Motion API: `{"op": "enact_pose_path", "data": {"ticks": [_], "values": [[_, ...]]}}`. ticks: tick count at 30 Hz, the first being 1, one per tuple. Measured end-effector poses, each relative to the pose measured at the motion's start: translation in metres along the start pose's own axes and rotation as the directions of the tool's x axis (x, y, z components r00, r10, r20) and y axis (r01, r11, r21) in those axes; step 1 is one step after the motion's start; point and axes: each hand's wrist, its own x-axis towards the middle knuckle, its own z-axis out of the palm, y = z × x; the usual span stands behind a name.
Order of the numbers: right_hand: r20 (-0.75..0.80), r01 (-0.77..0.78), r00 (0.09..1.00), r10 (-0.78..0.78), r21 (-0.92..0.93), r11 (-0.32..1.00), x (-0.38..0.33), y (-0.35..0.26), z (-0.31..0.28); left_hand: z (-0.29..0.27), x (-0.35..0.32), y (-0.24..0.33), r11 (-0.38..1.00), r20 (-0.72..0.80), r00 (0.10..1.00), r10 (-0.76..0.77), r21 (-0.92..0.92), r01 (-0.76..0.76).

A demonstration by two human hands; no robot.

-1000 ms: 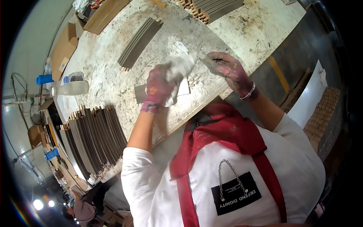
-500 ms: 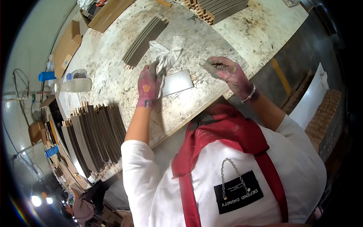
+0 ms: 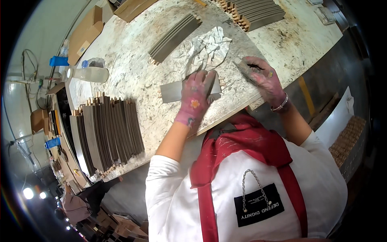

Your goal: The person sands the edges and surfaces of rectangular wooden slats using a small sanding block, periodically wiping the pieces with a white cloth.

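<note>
Over there, the left of two fisheye cameras sits on the worker's head, looking steeply down past the white shirt (image 3: 229, 173) close below it to the left hand (image 3: 196, 96), right hand (image 3: 264, 80) and stained worktop (image 3: 133, 50), its wide sweep also catching the floor (image 3: 320, 74) off to the right.

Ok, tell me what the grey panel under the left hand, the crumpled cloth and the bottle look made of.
Grey panel: probably wood, smooth grey coating; tan, wood-like pegs poke from its ends.
Crumpled cloth: likely soft, matte fabric, judging by its loose folds.
Bottle: likely smooth plastic, being cloudy and translucent; possibly glass.
</note>
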Motion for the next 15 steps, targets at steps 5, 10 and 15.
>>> {"op": "enact_pose_path", "data": {"ticks": [5,10,15], "values": [[0.009,0.044,0.999,-0.044,0.062,0.997,0.004,-0.005,0.006,-0.039,0.009,-0.004,0.998,-0.023,0.997,0.069,0.016,-0.069],[-0.029,0.037,0.999,-0.035,0.076,0.996,0.008,-0.011,0.001,-0.096,-0.001,0.01,0.989,-0.308,0.949,-0.059,-0.148,0.013],[0.008,-0.038,0.999,0.037,0.155,0.987,0.01,-0.009,0.015,-0.018,0.016,0.038,0.997,-0.084,0.996,-0.016,-0.075,0.01]]}}
